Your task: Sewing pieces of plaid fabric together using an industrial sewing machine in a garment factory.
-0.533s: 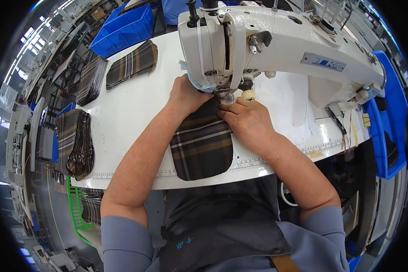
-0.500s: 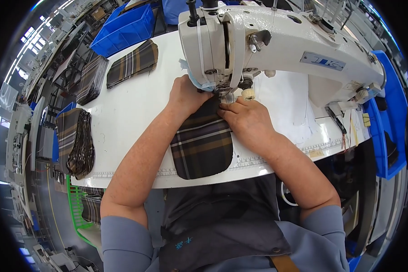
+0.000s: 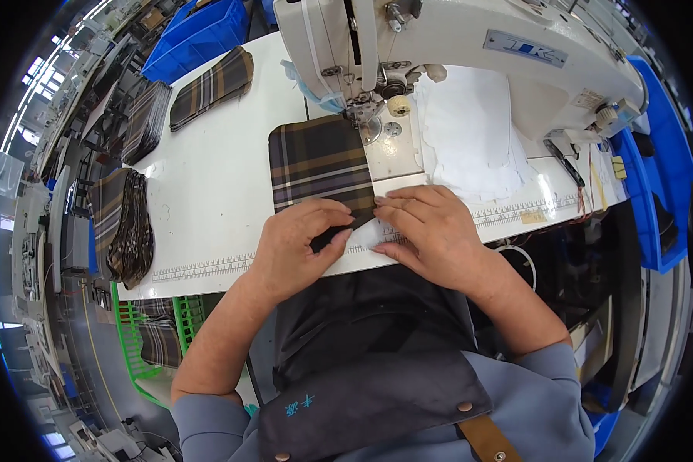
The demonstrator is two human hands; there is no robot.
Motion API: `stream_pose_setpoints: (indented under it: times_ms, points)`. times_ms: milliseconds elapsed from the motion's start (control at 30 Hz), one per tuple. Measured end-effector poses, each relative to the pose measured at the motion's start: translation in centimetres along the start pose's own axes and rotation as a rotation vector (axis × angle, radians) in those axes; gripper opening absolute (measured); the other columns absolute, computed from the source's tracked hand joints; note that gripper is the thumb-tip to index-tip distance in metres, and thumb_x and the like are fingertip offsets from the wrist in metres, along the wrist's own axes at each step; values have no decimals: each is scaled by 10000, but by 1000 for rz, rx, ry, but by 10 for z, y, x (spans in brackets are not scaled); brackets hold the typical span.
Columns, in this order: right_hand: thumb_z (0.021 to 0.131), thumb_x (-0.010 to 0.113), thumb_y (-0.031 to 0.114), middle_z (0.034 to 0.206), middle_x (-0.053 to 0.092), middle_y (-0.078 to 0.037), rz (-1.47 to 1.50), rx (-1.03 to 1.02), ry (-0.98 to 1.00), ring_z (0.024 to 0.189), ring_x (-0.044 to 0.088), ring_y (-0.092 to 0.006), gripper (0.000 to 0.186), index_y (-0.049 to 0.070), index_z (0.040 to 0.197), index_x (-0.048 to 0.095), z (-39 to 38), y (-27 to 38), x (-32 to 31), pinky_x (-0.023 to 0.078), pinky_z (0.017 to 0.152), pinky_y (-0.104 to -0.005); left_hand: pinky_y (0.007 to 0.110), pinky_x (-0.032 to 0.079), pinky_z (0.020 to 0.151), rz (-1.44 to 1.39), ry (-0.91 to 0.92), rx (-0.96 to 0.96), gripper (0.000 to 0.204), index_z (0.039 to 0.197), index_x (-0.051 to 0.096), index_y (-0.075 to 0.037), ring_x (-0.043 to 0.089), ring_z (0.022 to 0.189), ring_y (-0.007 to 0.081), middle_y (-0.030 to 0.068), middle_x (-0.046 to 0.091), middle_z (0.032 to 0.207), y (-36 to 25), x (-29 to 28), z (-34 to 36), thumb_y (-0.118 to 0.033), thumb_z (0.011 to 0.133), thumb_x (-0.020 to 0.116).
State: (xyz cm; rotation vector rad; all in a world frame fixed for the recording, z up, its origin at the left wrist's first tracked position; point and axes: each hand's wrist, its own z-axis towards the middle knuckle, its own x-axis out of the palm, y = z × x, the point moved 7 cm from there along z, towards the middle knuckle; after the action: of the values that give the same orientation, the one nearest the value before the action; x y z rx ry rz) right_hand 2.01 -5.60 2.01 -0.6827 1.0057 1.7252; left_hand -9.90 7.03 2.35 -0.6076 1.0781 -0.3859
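Note:
A dark plaid fabric piece (image 3: 319,162) with rounded corners lies on the white sewing table, its far right corner close by the needle area of the sewing machine (image 3: 362,100). My left hand (image 3: 300,242) curls over its near end, thumb and fingertips almost meeting around the cloth. My right hand (image 3: 431,235) is open, fingers stretched to the fabric's right edge and thumb well apart from them. The near right corner of the piece looks bent between the two hands. My left hand covers part of the near edge.
Stacks of plaid pieces (image 3: 212,88) lie at the table's left, one thick bundle (image 3: 123,227) by its edge. White sheets (image 3: 470,131) lie under the machine arm. Black snips (image 3: 566,162) sit at the right. Blue bins (image 3: 654,177) and a green basket (image 3: 135,346) flank the table.
Both hands have come back from the needle area toward the table's front edge. The fabric piece now lies left of the needle, more of it uncovered. The head view has shifted.

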Motion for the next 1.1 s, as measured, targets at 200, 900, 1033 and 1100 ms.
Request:
stream_pose_setpoints:
  times_ms: [200, 900, 1033, 1100]
  points:
    - [805, 784, 292, 1152, 654, -77, 65, 47, 27, 1094, 600, -269, 396, 64, 1115, 691, -17, 11, -1, 453, 970, -422, 326, 578, 748, -66, -24, -96, 78, 906, 748, -29, 729, 884, 256, 90, 755, 977, 2, -1, 7, -40, 830, 756]
    - [769, 799, 274, 926, 556, -42, 92, -14, 25, 928, 546, -248, 364, 90, 1070, 710, -20, 16, 5, 433, 875, -400, 379, 568, 862, 174, -9, 259, 137, 890, 686, -32, 706, 1046, 265, 65, 726, 1039, -19, 24, -5, -1, 771, 746]
    - [769, 800, 282, 923, 556, -43, 81, -9, 32, 930, 545, -246, 366, 91, 1069, 711, -21, 16, 5, 433, 877, -399, 373, 586, 852, 163, -5, 249, 163, 892, 703, -28, 724, 1019, 274, 79, 743, 1022, -21, 24, -5, 48, 755, 747]
    - [768, 800, 285, 919, 555, -42, 82, -9, 28, 932, 545, -245, 368, 92, 1069, 711, -21, 16, 4, 432, 879, -399, 375, 586, 857, 168, 18, 253, 176, 912, 705, -24, 720, 1029, 277, 84, 738, 1043, -24, 23, -4, 45, 756, 750]
